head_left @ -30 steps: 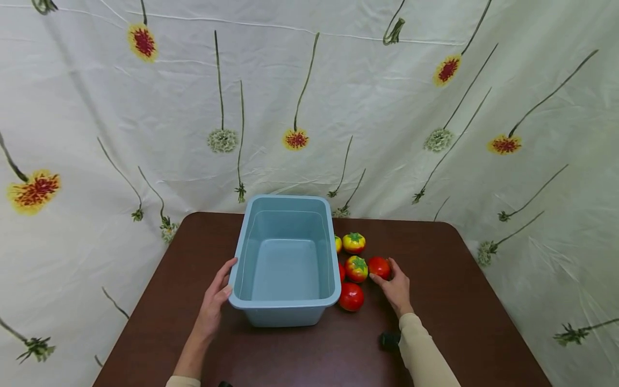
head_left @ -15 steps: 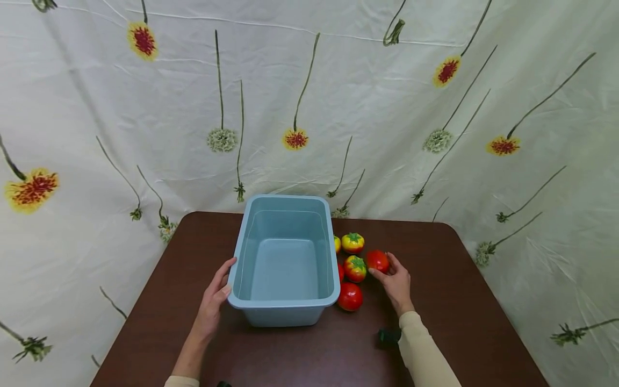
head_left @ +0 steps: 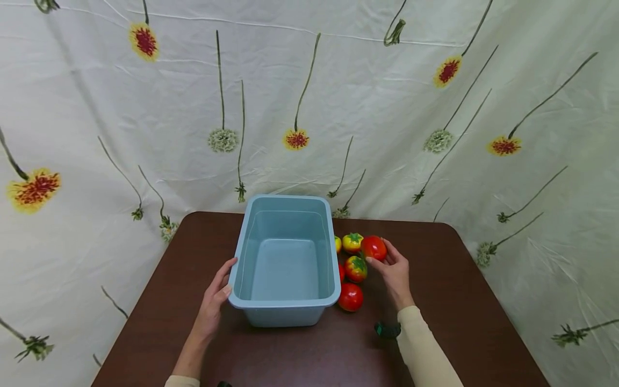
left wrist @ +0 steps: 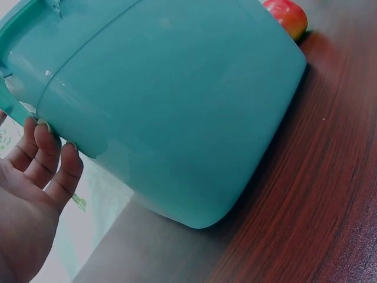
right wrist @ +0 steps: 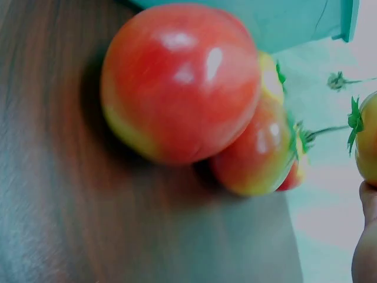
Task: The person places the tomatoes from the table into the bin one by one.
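A light blue plastic bin (head_left: pixel 242 252) stands empty in the middle of the dark brown table (head_left: pixel 454 301). My left hand (head_left: pixel 216 299) rests against its near left corner, fingers (left wrist: pixel 54 159) loosely laid on the wall (left wrist: pixel 177 106) under the rim. My right hand (head_left: pixel 394 270) pinches a red tomato (head_left: pixel 374 248) and holds it just above the table, right of the bin. The held tomato shows only at the right edge (right wrist: pixel 369 141) of the right wrist view. Several more tomatoes lie by the bin's right wall: a yellow-red one (head_left: pixel 352 242), another (head_left: pixel 355 268) and a red one (head_left: pixel 350 296) (right wrist: pixel 179 82).
A flower-print cloth (head_left: pixel 309 107) hangs behind and around the table. The table's rounded far corners are near the cloth. Bare tabletop lies right of the tomatoes and in front of the bin. Two more tomatoes are half hidden against the bin wall.
My right hand has lifted the red tomato off the table and moved it up and slightly left. The left hand and the bin have stayed put.
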`<state>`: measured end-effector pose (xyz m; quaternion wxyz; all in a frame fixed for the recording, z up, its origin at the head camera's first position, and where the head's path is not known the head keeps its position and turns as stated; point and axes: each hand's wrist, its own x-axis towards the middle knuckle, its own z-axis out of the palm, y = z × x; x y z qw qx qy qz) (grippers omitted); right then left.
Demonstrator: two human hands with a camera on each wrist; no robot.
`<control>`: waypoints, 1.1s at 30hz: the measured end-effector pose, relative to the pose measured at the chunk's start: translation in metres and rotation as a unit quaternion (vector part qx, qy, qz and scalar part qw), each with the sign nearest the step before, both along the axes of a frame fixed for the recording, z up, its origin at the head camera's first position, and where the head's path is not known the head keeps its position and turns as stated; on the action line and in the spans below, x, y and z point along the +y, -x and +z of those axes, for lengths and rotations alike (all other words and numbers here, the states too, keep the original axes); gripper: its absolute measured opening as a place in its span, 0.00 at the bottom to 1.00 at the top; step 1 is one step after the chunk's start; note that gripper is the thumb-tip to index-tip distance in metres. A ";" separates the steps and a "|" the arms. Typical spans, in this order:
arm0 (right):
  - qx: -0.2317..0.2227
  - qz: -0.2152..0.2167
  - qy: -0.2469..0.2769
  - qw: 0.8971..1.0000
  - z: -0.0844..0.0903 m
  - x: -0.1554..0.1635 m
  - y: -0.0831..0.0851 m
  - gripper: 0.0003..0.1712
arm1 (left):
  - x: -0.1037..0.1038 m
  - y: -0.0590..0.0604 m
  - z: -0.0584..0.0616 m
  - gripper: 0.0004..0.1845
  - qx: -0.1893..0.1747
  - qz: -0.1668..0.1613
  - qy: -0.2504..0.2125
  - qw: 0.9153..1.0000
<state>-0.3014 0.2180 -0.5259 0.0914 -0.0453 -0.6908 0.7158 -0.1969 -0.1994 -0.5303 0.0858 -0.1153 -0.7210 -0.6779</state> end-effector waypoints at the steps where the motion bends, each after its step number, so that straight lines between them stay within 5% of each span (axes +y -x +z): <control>1: 0.002 0.005 0.003 1.000 0.004 -0.001 0.000 0.39 | 0.001 0.000 0.001 0.28 -0.001 0.002 -0.001 1.000; 16: 0.041 0.062 -0.045 0.996 0.066 -0.036 -0.016 0.39 | 0.003 -0.001 0.003 0.28 -0.028 0.026 0.003 0.999; 27: 0.087 0.091 -0.054 0.991 0.089 -0.059 -0.019 0.39 | 0.004 0.000 0.003 0.28 -0.023 0.026 0.000 0.999; 33: 0.110 0.109 -0.075 0.985 0.077 -0.068 -0.010 0.38 | 0.004 0.000 0.003 0.28 -0.020 0.025 -0.005 0.999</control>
